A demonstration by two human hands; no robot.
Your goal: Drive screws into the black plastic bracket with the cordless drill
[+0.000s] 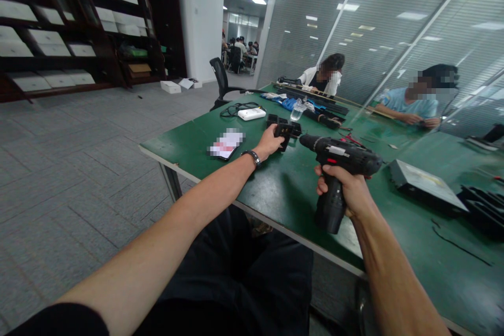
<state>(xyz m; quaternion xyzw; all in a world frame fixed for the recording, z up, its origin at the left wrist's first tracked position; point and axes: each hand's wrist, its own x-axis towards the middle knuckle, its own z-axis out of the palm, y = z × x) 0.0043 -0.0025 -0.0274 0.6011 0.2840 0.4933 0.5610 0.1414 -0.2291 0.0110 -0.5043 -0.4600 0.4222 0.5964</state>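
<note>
Green table [275, 189]: right hand [350, 191] wrapped tight around the grip of a black cordless drill [340, 160], held above the top. Left hand [270, 143] pinches a small black block [284, 131] on the table. Risk: bit skids off, block shifts. Clear cup [298, 111]; contents unclear.
</note>
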